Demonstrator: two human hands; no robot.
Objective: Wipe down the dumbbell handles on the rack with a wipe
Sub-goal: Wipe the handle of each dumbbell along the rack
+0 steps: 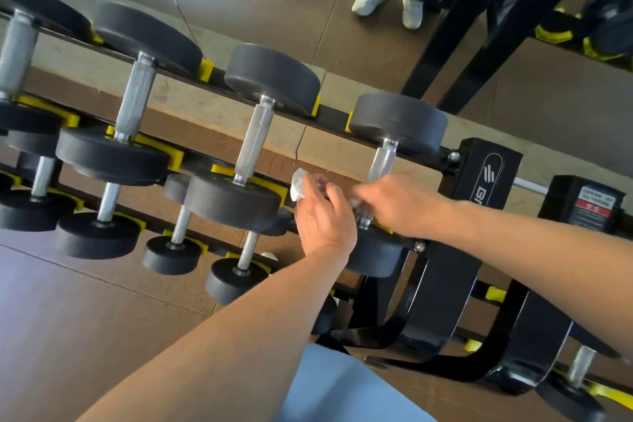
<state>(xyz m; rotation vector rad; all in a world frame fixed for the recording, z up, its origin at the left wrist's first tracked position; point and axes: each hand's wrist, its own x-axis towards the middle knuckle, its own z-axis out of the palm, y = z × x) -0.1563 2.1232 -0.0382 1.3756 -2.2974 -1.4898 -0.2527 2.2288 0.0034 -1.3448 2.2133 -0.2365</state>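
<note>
A black dumbbell rack (486,178) with yellow cradles (205,70) runs across the view, tilted, from upper left down to lower right. On its top tier sit four dumbbells with dark round heads and knurled steel handles. The leftmost handle (15,55) is cut by the frame edge; next comes a second handle (135,99), then a third handle (255,144), all bare and untouched. A lower tier carries smaller dumbbells (171,253) beneath them.

The left hand (323,216) is just right of the third dumbbell's near head. Its grip is closed around a crumpled white wipe (297,186), which sticks out past the fingertips on the left side, level with the rack's front rail.

Next is the rightmost dumbbell (399,122). The upper part of its handle (383,161) shows; the lower part is blurred and lies between the two hands. The right hand (394,204) reaches across it from the right, fingers curled at the handle; whether its grip actually clamps the steel I cannot tell because of the blur.

Beyond the rack, a mirror reflects pale shoes (371,0) on the brown floor (68,319).
</note>
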